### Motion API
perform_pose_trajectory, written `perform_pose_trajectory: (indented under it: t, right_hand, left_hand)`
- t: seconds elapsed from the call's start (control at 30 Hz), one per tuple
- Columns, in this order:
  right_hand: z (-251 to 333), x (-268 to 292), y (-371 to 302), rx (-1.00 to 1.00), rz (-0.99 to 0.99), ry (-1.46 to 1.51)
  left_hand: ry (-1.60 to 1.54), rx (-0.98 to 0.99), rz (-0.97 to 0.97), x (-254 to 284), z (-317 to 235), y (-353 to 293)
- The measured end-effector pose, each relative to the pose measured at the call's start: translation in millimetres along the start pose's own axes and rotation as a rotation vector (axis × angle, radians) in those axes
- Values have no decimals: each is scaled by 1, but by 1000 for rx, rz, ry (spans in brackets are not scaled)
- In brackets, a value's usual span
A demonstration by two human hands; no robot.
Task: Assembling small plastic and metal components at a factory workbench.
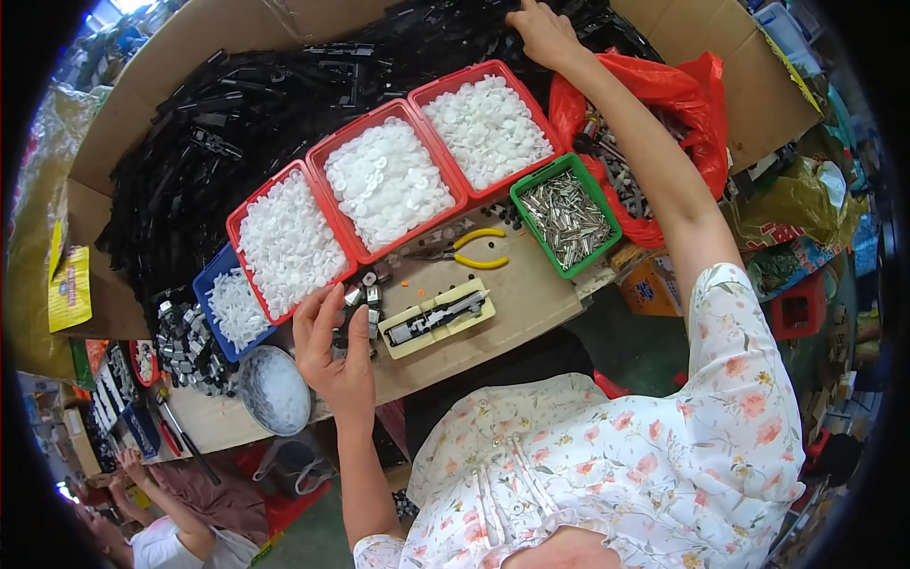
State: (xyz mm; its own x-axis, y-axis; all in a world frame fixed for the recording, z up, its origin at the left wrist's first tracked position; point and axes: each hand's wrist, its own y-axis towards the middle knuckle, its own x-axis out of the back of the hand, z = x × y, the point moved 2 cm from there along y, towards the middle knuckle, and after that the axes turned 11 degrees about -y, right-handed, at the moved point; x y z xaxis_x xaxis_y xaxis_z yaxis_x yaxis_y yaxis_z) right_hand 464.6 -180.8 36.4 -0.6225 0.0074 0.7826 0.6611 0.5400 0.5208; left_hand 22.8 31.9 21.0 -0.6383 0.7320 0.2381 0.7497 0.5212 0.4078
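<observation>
My left hand [334, 365] hovers over small silver metal blocks [372, 296], its thumb and fingers apart and nothing visible in them. Just right of it lies a cream fixture [438, 322] with a black and silver narrow assembly set in its groove. At the far side, my right hand [548, 40] reaches into a heap of black plastic parts [379, 71]. Its fingers are bent and closed there, partly cut off by the upper edge, so what they grip is unclear. Yellow-handled pliers [479, 248] lie behind the fixture.
Red trays [363, 254] hold small white plastic pieces, beside a blue tray [203, 284]. A green tray [566, 268] has metal pins, next to a red bag [701, 104]. A round bowl [275, 389] stands left. Another person's arm [175, 503] shows at lower left.
</observation>
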Motion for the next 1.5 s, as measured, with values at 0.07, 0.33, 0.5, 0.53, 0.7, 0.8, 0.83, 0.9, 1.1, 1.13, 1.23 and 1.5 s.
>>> perform_pose_trajectory:
  t: [0.07, 0.33, 0.5, 0.53, 0.7, 0.8, 0.83, 0.9, 1.1, 1.13, 1.23, 1.5]
  right_hand:
    - [-10, -20, -2, 47, -38, -119]
    - [4, 66, -9, 63, -297, 361]
    - [51, 155, -72, -150, 28, 1133]
    - [59, 164, -88, -113, 36, 1318]
    - [108, 184, -157, -207, 269, 1875]
    - [120, 179, -177, -266, 361, 2037]
    - [120, 179, -177, -268, 365, 2040]
    - [123, 181, -177, -228, 457, 1990]
    - [144, 194, -180, -79, 631, 1869]
    - [149, 193, -181, -38, 580, 1860]
    - [153, 207, -185, 11, 291, 1502]
    - [164, 223, -209, 186, 145, 1178]
  left_hand:
    - [10, -5, 16, -1, -1, 1]
    - [17, -39, 80, 3, -3, -2]
    - [-225, 117, -17, -5, -7, -4]
    - [-312, 164, -4, -10, -8, -2]
    - [-697, 410, 46, -26, -4, -8]
    - [-744, 487, 93, -28, -6, -17]
    - [-708, 543, 186, -28, -7, -20]
    - [-722, 550, 154, -30, -8, -30]
    - [-758, 759, 408, -44, -15, -40]
    - [-757, 761, 407, -47, -15, -42]
    - [-744, 704, 322, -50, -12, -49]
    - [-609, 447, 117, -55, -11, -59]
